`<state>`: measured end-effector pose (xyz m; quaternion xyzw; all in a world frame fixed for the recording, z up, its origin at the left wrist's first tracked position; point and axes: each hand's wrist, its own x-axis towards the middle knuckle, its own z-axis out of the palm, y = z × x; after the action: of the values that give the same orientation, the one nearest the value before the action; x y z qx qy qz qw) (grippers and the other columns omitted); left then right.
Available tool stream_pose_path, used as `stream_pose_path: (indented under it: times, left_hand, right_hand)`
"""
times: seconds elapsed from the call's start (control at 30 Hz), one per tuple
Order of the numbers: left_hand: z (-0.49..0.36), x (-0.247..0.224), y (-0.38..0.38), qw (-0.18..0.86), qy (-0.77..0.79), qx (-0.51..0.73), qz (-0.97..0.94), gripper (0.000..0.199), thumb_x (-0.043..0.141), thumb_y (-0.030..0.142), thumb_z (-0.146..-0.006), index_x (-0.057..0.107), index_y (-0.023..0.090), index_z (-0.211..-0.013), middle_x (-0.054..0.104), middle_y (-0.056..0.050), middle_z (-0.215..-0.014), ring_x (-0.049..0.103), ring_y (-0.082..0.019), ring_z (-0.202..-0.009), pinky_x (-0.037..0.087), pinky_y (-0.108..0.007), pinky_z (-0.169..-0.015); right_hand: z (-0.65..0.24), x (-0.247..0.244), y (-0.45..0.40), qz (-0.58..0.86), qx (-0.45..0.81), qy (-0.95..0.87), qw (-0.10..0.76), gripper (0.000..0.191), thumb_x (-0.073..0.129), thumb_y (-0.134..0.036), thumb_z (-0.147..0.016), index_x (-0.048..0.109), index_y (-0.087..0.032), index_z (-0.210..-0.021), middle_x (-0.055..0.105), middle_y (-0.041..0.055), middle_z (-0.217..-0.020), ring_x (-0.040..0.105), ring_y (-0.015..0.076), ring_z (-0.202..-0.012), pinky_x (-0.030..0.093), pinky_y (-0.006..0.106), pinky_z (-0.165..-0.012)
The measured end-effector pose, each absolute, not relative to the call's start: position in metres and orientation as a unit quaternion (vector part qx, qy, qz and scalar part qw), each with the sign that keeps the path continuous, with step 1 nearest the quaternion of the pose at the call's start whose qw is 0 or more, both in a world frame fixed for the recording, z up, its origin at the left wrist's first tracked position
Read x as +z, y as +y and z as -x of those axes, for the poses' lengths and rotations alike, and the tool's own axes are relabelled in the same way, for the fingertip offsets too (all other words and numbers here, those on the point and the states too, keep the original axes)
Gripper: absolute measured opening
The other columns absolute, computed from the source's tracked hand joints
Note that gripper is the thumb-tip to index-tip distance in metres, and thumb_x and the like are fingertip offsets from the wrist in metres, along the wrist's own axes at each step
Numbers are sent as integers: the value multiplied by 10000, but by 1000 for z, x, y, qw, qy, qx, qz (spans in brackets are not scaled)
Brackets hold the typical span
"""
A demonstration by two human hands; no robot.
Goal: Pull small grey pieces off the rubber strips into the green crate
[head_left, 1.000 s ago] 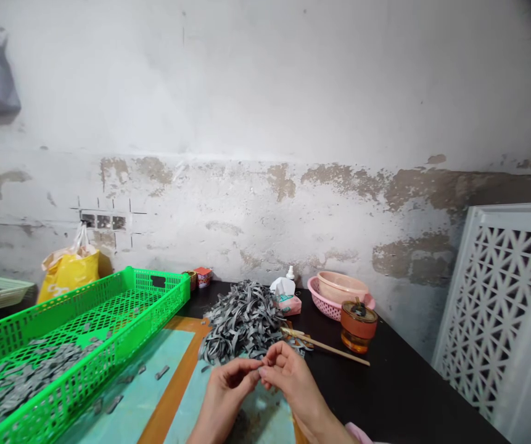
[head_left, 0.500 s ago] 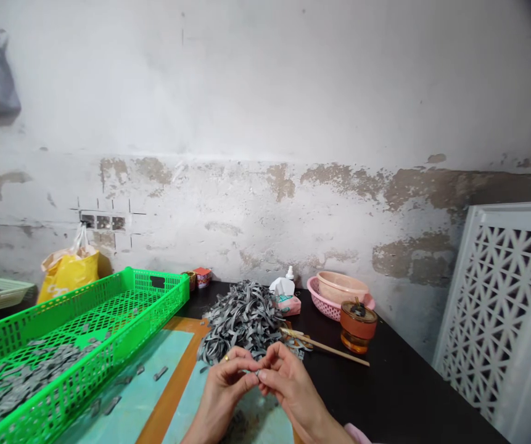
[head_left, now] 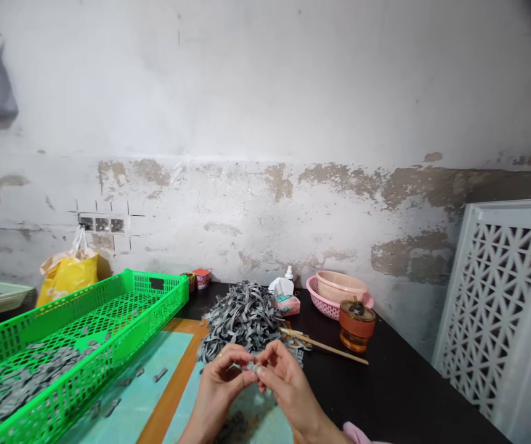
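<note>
Change: the gray piece point(head_left: 252, 367) now shows more between our fingertips; it was mostly hidden half a second ago. Reads as a shift in finger hold, with the piece mid-handling.

Grip: our left hand point(head_left: 214, 394) and right hand point(head_left: 295, 394) pinch it narrowly between them, just in front of the strip heap point(head_left: 242, 320), above the teal mat point(head_left: 154, 394).

Count: 2 hands, 1 held piece, 1 heap, 1 green crate point(head_left: 121, 345), 5 loose pieces we can make out on the mat beside it, 1 long stick point(head_left: 334, 350), 1 jar point(head_left: 356, 324), 1 colander point(head_left: 327, 306), 1 bowl point(head_left: 341, 287). Crate pieces and heap strips overlap; can't count.
</note>
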<state>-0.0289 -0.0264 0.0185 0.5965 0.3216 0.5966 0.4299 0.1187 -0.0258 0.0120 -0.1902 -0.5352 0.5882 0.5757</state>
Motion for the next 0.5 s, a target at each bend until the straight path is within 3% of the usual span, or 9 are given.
stream_pose_path:
  times: [0.1, 0.33, 0.5]
  left_hand:
    - [31, 20, -28, 383, 343, 597, -615, 169, 806, 328, -623, 722, 181, -625, 561, -28, -793, 563, -177, -730, 454, -256, -637]
    - [35, 28, -38, 294, 403, 506, -704, 201, 657, 355, -780, 733, 183, -709, 597, -52, -796, 575, -189, -733, 437, -270, -663]
    - [35, 32, -41, 261, 413, 469, -735, 197, 625, 306, -805, 718, 184, -682, 610, -50, -769, 580, -191, -732, 420, -263, -649]
  right_hand:
    - [-121, 14, -27, 174, 584, -550, 572, 298, 717, -363, -737, 476, -206, -814, 528, -32, -768, 473, 99, -643, 386, 227, -578]
    - [-129, 21, -29, 198, 557, -584, 556, 295, 710, -371, -741, 472, -214, -817, 539, -33, -774, 460, 98, -625, 370, 236, -593]
    - [-135, 21, -29, 218, 536, -620, 530, 268, 695, -334, -750, 471, -207, -825, 535, -29, -775, 454, 106, -640, 360, 244, -597]
